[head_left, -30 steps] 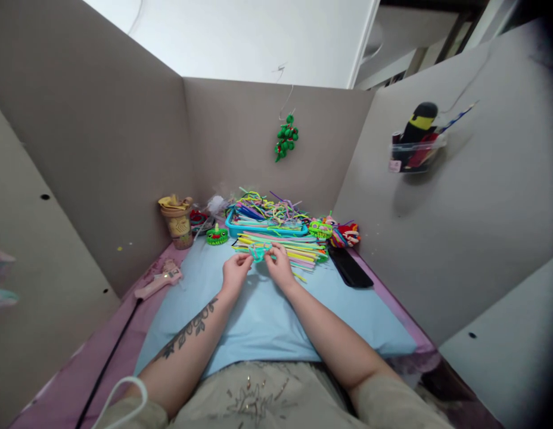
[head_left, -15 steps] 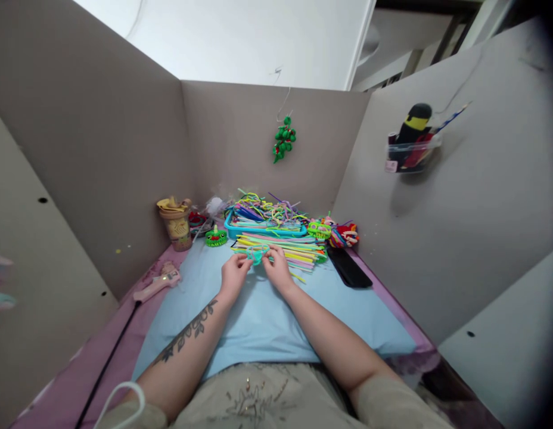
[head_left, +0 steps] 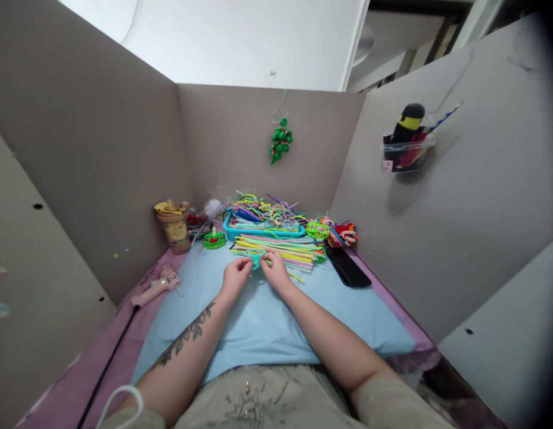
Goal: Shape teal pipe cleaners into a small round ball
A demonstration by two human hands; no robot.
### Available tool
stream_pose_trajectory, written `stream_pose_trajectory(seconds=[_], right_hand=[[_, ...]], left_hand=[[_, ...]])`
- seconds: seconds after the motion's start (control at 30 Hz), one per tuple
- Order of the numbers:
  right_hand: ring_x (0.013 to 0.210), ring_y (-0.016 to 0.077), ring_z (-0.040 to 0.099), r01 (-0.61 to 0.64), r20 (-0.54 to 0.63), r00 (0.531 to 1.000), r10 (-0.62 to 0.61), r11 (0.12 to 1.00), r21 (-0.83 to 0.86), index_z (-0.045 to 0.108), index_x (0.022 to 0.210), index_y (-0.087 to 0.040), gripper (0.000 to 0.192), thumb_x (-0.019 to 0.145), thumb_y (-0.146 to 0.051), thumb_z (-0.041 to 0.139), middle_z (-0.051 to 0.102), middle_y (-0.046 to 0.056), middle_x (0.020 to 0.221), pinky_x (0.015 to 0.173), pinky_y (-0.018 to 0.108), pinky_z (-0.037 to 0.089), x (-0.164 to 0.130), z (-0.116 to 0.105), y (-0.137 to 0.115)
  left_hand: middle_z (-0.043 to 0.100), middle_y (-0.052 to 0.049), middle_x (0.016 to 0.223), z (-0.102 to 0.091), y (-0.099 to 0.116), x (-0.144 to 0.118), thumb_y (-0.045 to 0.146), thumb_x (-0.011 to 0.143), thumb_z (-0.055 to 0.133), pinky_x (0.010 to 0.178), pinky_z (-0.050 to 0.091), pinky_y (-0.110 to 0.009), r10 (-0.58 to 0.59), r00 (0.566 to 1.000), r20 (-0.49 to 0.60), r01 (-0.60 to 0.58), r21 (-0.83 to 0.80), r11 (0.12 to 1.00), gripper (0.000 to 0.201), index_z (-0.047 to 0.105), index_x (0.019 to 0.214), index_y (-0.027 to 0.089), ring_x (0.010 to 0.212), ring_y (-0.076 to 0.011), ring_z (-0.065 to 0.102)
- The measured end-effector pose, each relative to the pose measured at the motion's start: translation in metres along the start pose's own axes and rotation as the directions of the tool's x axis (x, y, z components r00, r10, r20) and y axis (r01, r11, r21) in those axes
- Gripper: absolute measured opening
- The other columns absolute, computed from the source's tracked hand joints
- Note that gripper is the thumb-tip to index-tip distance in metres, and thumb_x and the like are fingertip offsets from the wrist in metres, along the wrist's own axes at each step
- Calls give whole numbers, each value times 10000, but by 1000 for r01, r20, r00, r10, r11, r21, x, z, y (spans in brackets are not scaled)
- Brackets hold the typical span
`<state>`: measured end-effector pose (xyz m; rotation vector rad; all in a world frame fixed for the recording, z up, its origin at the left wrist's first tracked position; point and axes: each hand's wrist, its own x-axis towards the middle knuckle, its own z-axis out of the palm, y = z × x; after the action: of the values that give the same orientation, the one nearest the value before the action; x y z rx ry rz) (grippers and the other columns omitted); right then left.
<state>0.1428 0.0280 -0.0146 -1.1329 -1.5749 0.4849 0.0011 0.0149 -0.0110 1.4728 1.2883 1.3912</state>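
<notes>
Grey panels [head_left: 102, 149] enclose table on three sides: at 9, 12 and 3 o'clock. Small dark holes dot side panels. White wall [head_left: 241, 36] above back panel; doorway with dark frame [head_left: 437, 36] at 1 o'clock. Green ornament [head_left: 280, 140] hangs from hook on back panel. Clear holder [head_left: 404, 156] fixed to right panel at 2 o'clock. Table [head_left: 102, 351] covered pink, blue sheet [head_left: 258, 322] over middle. Even, soft light; faint shadow under holder.

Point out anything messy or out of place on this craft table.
Pipe cleaners spill in a tangle over the blue tray. Otherwise tidy: both hands, left hand and right hand, pinch a teal piece.
</notes>
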Motion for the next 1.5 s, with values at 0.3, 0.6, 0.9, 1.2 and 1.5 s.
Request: stream_pose_trajectory(seconds=[0.3,0.6,0.9,1.2,1.5], right_hand=[[1066,209,492,15,44,999,-16,1000,27,561,700,-196,53,746,-210,538,513,74,1006,870,344,451,-2,3,4],[1076,209,486,274,61,960,-272,961,-30,632,814,-210,142,763,-126,530,439,89,1218,950,390,408,-5,-3,-5],[1102,209,480,271,94,960,-265,961,-54,619,788,-204,119,787,-140,518,447,90,1222,959,389,398,-3,-4,-1],[1168,205,441,233,65,972,-228,970,-76,556,764,-196,134,770,-97,466,481,103,1140,977,387,376,-3,-1,1],[918,195,546,189,92,977,-190,982,24,501,672,-204,107,735,-122,475,580,61,905,837,353,443,-4,-4,-10]], left_hand=[[528,26,542,0,-4,1,377,676,604,532,335,-216,42,999,14,-42,10,999,245,586,631,136,534,-102,457],[463,40,516,1,-4,1,389,665,584,527,293,-219,10,1000,-8,-10,27,1000,260,533,574,151,517,-94,397],[496,28,578,2,-4,1,419,668,607,524,323,-212,-43,995,87,52,-104,993,288,551,682,138,529,-87,427],[567,19,733,1,-2,-3,342,657,665,591,403,-235,211,977,5,-201,329,923,281,554,852,173,569,-98,492],[587,-27,780,-5,1,-2,277,748,592,645,422,-260,284,958,47,-276,430,860,140,643,826,172,635,-130,517]])
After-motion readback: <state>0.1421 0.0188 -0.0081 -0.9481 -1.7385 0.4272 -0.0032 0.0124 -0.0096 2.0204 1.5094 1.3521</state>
